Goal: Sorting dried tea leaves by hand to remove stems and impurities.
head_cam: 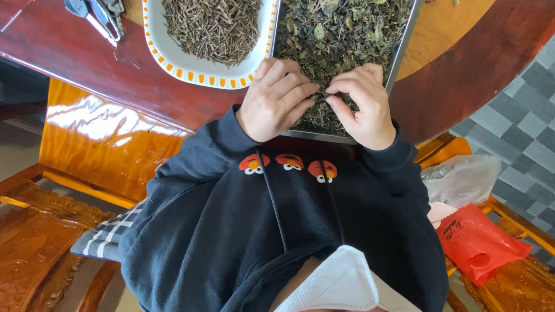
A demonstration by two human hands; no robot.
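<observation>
My left hand [276, 99] and my right hand [363, 107] rest on the near edge of a metal tray [403, 47] filled with dried green-brown leaves [341, 32]. The fingertips of both hands meet over the leaves. Each hand pinches a small piece of leaf between thumb and fingers. To the left of the tray, touching it, stands a white oval plate with an orange-dotted rim [173, 58]. It holds a pile of thin brown stems [211, 26]. Dark sleeves cover both wrists.
Tray and plate sit on a glossy dark red wooden table [87, 58], with a bunch of keys [99, 14] at its far left. A red plastic bag [477, 240] and a clear bag [462, 179] lie on the carved wooden seat at the right. A checked cushion [107, 234] is at the left.
</observation>
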